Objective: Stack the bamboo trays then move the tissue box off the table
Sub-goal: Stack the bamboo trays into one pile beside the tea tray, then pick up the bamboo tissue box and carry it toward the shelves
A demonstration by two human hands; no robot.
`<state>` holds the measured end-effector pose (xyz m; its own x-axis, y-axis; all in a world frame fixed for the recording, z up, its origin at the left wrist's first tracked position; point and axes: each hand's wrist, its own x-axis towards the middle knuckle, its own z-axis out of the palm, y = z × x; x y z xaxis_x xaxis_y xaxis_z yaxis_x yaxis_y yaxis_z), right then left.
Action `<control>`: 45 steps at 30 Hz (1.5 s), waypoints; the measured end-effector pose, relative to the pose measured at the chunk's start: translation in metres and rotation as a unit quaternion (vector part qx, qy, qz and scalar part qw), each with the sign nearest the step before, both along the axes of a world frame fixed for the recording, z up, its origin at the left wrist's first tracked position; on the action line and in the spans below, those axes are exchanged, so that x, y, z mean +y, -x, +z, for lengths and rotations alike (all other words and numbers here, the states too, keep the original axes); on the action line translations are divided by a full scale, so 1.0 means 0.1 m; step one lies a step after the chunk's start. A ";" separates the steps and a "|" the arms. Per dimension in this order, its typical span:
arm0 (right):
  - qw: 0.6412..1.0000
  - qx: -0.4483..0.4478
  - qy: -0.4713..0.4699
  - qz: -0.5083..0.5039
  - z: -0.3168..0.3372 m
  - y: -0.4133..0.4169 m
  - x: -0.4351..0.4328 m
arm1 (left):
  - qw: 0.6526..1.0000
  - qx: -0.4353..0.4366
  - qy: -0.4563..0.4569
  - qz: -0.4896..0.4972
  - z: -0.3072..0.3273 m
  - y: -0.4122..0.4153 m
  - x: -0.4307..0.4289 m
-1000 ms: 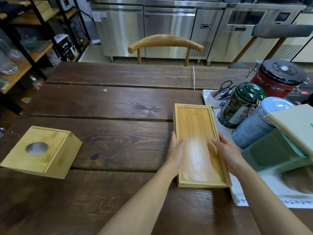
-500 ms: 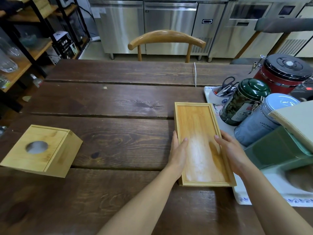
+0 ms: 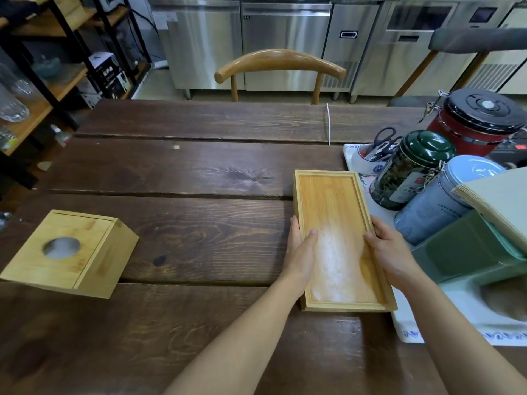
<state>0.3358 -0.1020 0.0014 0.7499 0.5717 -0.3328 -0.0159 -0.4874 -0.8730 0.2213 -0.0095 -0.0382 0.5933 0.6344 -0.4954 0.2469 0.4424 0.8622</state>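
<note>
1. Since the earlier frames your hands have stayed on the bamboo trays (image 3: pixel 336 223), and the stack has kept its place on the desk (image 3: pixel 185 172); only your viewpoint has shifted a little.
2. Your left hand (image 3: pixel 301 252) presses against the left long side of the trays, thumb lying over the rim onto the inner floor, the other fingers down along the outer wall.
3. Your right hand (image 3: pixel 392 252) clasps the right long side in the same way, thumb on the rim, fingers wrapped round the outside edge. Both hands are closed on the trays, gripping them from opposite sides.
4. The trays lie lengthwise away from you, right of the desk's centre. A second edge shows beneath the near end, so one sits on another.
5. Just beside their right edge lies a white cloth (image 3: pixel 410 334) with a blue pattern; the trays' near right corner overlaps it.
6. On the cloth stand a dark green tin (image 3: pixel 410 169) and a pale blue tin (image 3: pixel 445 201), touching each other, with a red canister (image 3: pixel 473 124) with a black lid behind them.
7. The tissue box (image 3: pixel 68 252), bamboo with a round hole on top, sits well apart on the left part of the desk, near its left edge.
8. A wooden chair (image 3: pixel 281 62) stands at the far side of the desk.
</note>
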 end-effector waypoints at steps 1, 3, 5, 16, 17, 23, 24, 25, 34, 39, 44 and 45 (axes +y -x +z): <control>1.000 -0.002 0.005 -0.001 -0.01 -0.01 0.00 | 1.000 0.000 -0.001 0.001 0.01 0.00 0.00; 1.000 -0.006 0.012 -0.003 -0.03 -0.03 0.00 | 1.000 -0.001 -0.002 0.002 0.02 0.01 0.01; 1.000 -0.006 0.019 -0.004 -0.04 -0.04 0.00 | 1.000 0.001 -0.005 -0.001 0.04 0.03 0.02; 0.951 -0.268 0.151 0.032 0.27 0.18 0.42 | 0.953 0.161 -0.238 -0.093 0.42 0.78 0.69; 0.944 -0.287 0.152 0.050 0.29 0.25 0.53 | 0.942 0.177 -0.273 -0.088 0.50 0.93 0.80; 0.942 -0.268 0.102 0.175 0.34 1.02 1.29 | 0.842 0.302 -0.445 0.028 0.76 1.92 1.49; 0.942 -0.252 0.093 0.200 0.32 1.19 1.41 | 0.824 0.328 -0.459 0.051 0.78 2.10 1.60; 0.942 -0.235 0.087 0.224 0.31 1.35 1.52 | 0.810 0.347 -0.466 0.074 0.79 2.27 1.69; 0.952 -0.041 0.044 0.300 0.20 2.72 2.29 | 0.864 0.409 -0.244 0.166 0.59 3.40 2.06; 0.955 0.075 0.028 0.284 0.20 3.04 2.46 | 0.949 0.172 0.006 0.265 0.55 3.57 2.03; 0.943 0.241 0.004 0.230 0.31 3.07 2.56 | 0.941 0.085 0.049 0.324 0.57 3.59 2.01; 0.942 0.241 -0.001 0.235 0.33 3.10 2.57 | 0.939 0.091 0.045 0.327 0.57 3.61 2.00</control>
<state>0.0262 0.1554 0.0343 0.1762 0.8033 -0.5689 -0.1943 -0.5382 -0.8201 -0.1393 0.1908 0.0188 -0.0088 0.7841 -0.6205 0.0352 0.6204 0.7835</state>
